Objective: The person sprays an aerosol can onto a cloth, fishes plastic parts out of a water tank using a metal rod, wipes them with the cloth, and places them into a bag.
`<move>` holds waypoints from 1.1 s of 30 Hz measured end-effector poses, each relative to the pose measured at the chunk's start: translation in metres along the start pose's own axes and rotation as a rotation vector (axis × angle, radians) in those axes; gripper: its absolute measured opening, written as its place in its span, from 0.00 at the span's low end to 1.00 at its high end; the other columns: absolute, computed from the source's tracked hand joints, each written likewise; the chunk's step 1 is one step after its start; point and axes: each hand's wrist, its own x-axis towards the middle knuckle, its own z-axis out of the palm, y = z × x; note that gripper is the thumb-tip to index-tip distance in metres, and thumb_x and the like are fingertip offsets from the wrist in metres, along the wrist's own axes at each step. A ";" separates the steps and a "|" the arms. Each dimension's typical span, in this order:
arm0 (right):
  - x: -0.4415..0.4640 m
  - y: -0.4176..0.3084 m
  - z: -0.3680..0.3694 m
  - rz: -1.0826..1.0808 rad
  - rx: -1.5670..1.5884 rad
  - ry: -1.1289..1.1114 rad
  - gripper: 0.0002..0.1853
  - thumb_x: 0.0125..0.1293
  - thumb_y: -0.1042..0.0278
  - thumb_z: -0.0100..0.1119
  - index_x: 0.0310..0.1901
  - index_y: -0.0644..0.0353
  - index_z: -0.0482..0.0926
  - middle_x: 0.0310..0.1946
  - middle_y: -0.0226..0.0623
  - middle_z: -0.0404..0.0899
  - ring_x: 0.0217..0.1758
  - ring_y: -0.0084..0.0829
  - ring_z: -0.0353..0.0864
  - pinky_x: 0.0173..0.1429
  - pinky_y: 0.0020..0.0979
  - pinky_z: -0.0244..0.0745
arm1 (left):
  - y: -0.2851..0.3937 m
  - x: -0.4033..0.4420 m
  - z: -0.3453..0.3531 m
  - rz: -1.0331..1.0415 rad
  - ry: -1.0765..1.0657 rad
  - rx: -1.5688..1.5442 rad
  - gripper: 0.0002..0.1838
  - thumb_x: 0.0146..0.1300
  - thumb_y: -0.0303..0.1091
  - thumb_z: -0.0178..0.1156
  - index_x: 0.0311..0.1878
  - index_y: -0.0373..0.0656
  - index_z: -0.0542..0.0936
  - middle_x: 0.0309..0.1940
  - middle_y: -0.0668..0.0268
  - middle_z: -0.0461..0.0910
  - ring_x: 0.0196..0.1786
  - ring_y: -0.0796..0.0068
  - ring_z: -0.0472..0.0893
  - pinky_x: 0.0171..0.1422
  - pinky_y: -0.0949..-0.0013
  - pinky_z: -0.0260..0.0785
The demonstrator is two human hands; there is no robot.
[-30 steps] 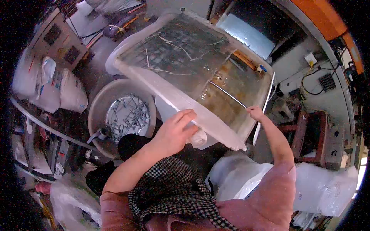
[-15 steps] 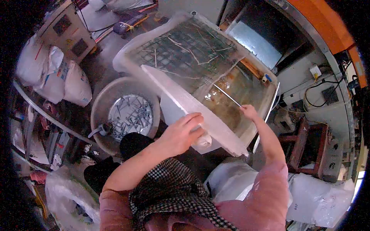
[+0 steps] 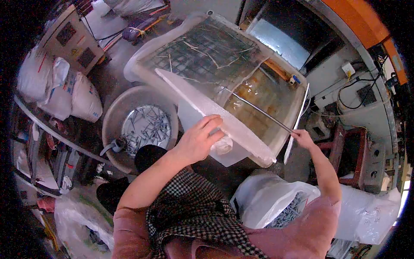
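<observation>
A metal rod [image 3: 263,111] slants over the brownish water in a large tank [image 3: 148,71]; its far end reaches the water surface. My right hand [image 3: 302,139] is closed around the near end of the rod, by the tank's right edge. My left hand [image 3: 202,137] has its fingers curled over a whitish bundle [image 3: 222,146] at the tank's near side. Beside that hand, a long white foam board [image 3: 215,115] lies along the near rim. A dark grid with pale strips [image 3: 202,52] shows in the tank's left part.
A round tub [image 3: 111,103] with metal pieces stands left of the tank. Below right is an open white bag [image 3: 258,194] of metal pieces. White sacks [image 3: 84,97] are at the left. A reddish frame [image 3: 360,151] and a blue-handled valve [image 3: 295,79] are on the right.
My right hand has moved right and toward me with the rod, after going slightly the other way. The opening of the white bag now shows more. My left hand keeps its hold.
</observation>
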 end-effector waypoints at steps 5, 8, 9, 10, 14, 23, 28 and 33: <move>0.033 -0.026 0.019 0.170 -0.047 -0.140 0.14 0.62 0.61 0.55 0.40 0.66 0.78 0.18 0.36 0.71 0.23 0.24 0.70 0.32 0.31 0.68 | 0.002 0.001 -0.001 -0.016 0.011 0.001 0.19 0.38 0.23 0.59 0.39 0.36 0.77 0.53 0.54 0.67 0.59 0.54 0.68 0.60 0.60 0.66; 0.050 -0.018 0.041 0.145 0.066 -0.108 0.15 0.62 0.61 0.56 0.45 0.62 0.78 0.18 0.35 0.72 0.23 0.25 0.70 0.32 0.31 0.68 | 0.001 -0.001 0.006 -0.010 0.026 0.017 0.19 0.39 0.25 0.61 0.40 0.36 0.77 0.54 0.54 0.67 0.60 0.54 0.67 0.62 0.60 0.65; 0.052 -0.018 0.046 0.105 0.040 -0.105 0.16 0.62 0.60 0.55 0.46 0.61 0.78 0.19 0.36 0.73 0.24 0.25 0.70 0.33 0.31 0.69 | 0.001 -0.001 0.008 0.005 0.028 0.046 0.19 0.40 0.27 0.61 0.41 0.36 0.77 0.54 0.54 0.67 0.61 0.54 0.66 0.63 0.61 0.64; 0.056 -0.021 0.049 0.062 0.016 -0.101 0.16 0.62 0.59 0.55 0.47 0.61 0.78 0.20 0.37 0.73 0.25 0.25 0.71 0.34 0.31 0.69 | 0.001 0.002 0.010 -0.005 0.032 0.054 0.19 0.40 0.27 0.61 0.41 0.36 0.77 0.54 0.54 0.67 0.61 0.54 0.66 0.63 0.61 0.64; 0.048 -0.057 0.036 0.113 -0.206 -0.225 0.20 0.65 0.54 0.50 0.51 0.60 0.75 0.36 0.48 0.79 0.41 0.43 0.78 0.47 0.36 0.69 | 0.012 0.009 0.003 -0.016 0.151 0.023 0.18 0.48 0.30 0.61 0.44 0.37 0.76 0.57 0.54 0.67 0.64 0.57 0.64 0.67 0.63 0.59; 0.058 0.043 0.026 0.105 -0.283 -0.238 0.21 0.64 0.53 0.51 0.47 0.64 0.75 0.40 0.52 0.78 0.42 0.50 0.77 0.43 0.44 0.71 | -0.052 -0.136 -0.093 -0.679 0.377 -0.058 0.08 0.62 0.31 0.51 0.41 0.40 0.77 0.39 0.63 0.79 0.37 0.69 0.78 0.41 0.68 0.70; 0.085 0.074 -0.006 0.193 -0.296 -0.087 0.21 0.63 0.54 0.52 0.47 0.65 0.75 0.38 0.49 0.80 0.38 0.46 0.79 0.38 0.43 0.72 | -0.079 -0.227 -0.154 -1.311 0.757 -0.281 0.14 0.62 0.38 0.56 0.45 0.38 0.75 0.29 0.64 0.79 0.25 0.76 0.77 0.29 0.73 0.70; 0.113 0.097 -0.112 0.150 -0.355 0.696 0.21 0.63 0.54 0.54 0.47 0.66 0.75 0.37 0.45 0.81 0.34 0.43 0.81 0.33 0.42 0.73 | -0.104 -0.307 -0.185 -1.462 0.966 -0.274 0.17 0.61 0.38 0.57 0.45 0.34 0.74 0.29 0.63 0.79 0.26 0.75 0.78 0.28 0.72 0.71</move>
